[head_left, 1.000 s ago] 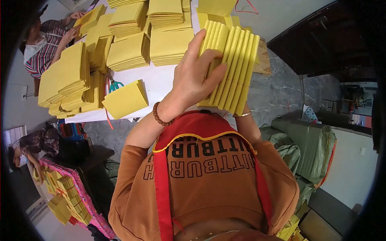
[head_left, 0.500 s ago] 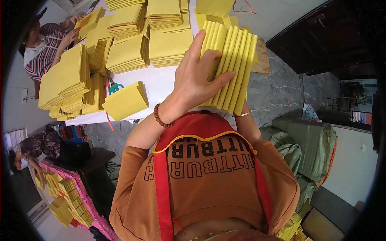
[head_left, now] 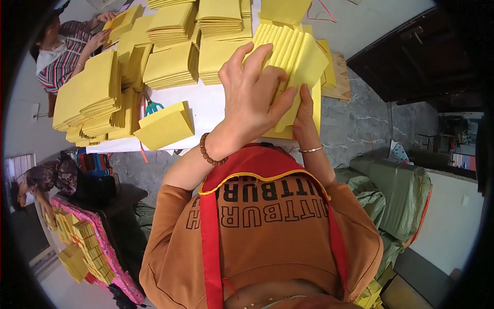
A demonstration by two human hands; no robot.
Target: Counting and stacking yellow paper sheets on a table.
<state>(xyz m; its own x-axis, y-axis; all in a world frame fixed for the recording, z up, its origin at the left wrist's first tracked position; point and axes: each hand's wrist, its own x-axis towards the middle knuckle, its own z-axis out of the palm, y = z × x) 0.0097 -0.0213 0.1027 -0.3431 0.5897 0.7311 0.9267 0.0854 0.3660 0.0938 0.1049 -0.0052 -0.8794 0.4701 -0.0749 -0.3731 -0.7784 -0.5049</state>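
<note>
Right, from where I stood, all the action was to the right of the scissors (head_left: 153, 108): there sat the bundle (head_left: 278, 41), yellow and ridged, held at the near edge of the table (head_left: 208, 103). Over its ridges went the left hand (head_left: 254, 92), fingers fanned apart and bent, thumb stretched toward the flap (head_left: 310, 64), the smooth yellow face on the bundle's right side. And the right hand (head_left: 306, 113)! Farther right of the scissors, it came up against the flap's near edge, its upper digits laid along it; whether it pinched anything, I couldn't tell, the rest being out of sight.

So, to my eye, this was the handling step: one hand steadying the ridges, the other minding the flap. The next move, I judged, called for even pressure from the left and a sure hold of that edge by the right, lest the ridges slip out of line.

Meanwhile a folded sheet (head_left: 164, 127) lay just on the near side of the scissors, and the stacks (head_left: 172, 64) rose beyond them.
</note>
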